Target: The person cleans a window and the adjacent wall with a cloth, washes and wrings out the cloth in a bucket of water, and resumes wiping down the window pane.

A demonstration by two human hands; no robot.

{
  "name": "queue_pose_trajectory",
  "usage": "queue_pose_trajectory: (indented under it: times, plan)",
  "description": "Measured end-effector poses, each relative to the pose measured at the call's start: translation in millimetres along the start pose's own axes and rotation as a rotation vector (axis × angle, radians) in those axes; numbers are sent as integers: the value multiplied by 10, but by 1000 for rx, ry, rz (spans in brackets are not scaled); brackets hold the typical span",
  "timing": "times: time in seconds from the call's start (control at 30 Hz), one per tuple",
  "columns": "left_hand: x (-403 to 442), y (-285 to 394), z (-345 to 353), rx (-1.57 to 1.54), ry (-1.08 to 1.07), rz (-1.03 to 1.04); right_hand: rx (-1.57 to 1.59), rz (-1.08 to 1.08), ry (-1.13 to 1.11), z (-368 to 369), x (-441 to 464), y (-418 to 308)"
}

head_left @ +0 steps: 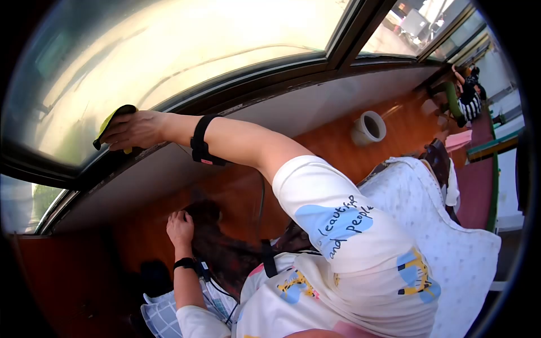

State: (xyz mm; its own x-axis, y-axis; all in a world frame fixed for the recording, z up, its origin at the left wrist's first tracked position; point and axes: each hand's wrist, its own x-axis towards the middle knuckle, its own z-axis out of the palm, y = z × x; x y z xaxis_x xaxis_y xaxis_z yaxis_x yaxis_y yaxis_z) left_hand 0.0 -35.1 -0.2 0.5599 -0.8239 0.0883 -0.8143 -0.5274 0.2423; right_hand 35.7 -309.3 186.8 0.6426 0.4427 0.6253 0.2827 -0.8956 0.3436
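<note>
My right hand (135, 132) reaches out to the far left with its fingers wrapped round a yellow-green pad with a black edge (114, 120). The pad is against the lower part of the large window pane (186, 45), just above the dark frame. My left hand (180, 227) is lower down, beside dark patterned fabric (225, 253), with its fingers curled in and nothing visible in them. Both forearms wear black straps, and a cable runs from the left one.
A pale bucket (369, 128) stands on the reddish-brown floor (332, 141). White dotted fabric (445, 208) covers something at the right. A person in striped clothing (469, 104) is at the far upper right. A dark red surface (62, 281) lies at lower left.
</note>
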Motion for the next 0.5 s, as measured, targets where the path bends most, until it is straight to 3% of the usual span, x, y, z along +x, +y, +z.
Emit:
queue_pose_trajectory:
  times: [0.1,0.3,0.5]
  plan:
    - [26,50,-1,16,-32,-8,25,40,-62,-399,-842,235]
    - [91,134,18,73,-57,27,-103,322,-203,-1444,-2390,463]
    - [185,258,33,105,-82,53,-455,746,-66,-2333,-3788,565]
